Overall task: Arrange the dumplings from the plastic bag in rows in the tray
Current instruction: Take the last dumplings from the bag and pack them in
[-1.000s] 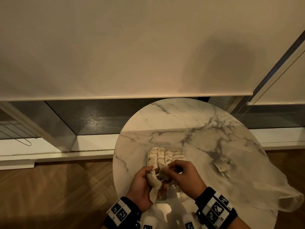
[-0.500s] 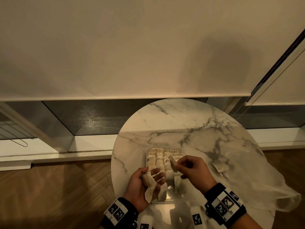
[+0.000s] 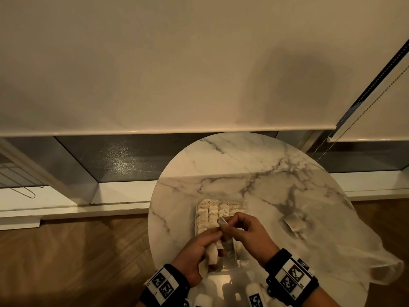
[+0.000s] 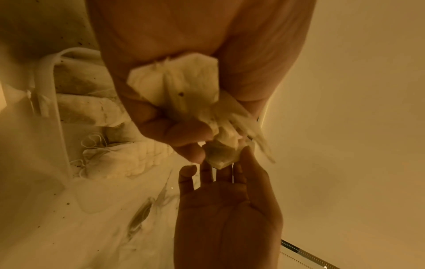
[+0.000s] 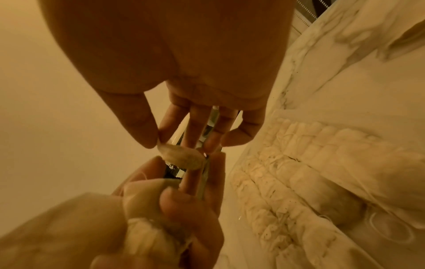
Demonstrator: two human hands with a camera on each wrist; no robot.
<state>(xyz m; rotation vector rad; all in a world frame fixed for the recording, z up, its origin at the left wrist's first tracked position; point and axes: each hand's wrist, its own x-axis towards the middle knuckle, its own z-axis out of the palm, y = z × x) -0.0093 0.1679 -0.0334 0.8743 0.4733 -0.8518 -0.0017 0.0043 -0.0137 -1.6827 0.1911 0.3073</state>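
A: Head view, progress check. The tray (image 3: 245, 203) sits on the marble desk (image 3: 254, 173), and its far part holds packed rows of dumplings (image 3: 213, 212); I count about four columns across, though the right-hand ones are partly hidden by the hands. The near part of the tray, under the wrists, looks unfilled as far as I can see.

B: Hands?

A: Left hand (image 3: 197, 254) has its fingers curled round a small bunch of dumplings (image 4: 184, 91), held just above the near end of the tray. Right hand (image 3: 247, 232) pinches a single dumpling (image 5: 182, 157) between thumb and fingertips (image 5: 142, 134), the other fingers loosely spread; it hangs over the tray's middle, touching the left hand's bunch.

B: Judgement on stage?

A: Past halfway, I would say. The single dumpling is not yet set down; the bunch is left to place, plus a few pieces I can make out inside the plastic bag (image 3: 354, 251), which lies slack on the desk to the right of the tray.

B: Obstructions?

A: Loose threads (image 4: 92, 143) trail off the placed pieces near the tray's wall; they could snag. Beyond the tray, a roller blind (image 3: 177, 63) and window sill (image 3: 66, 204), well apart from it.
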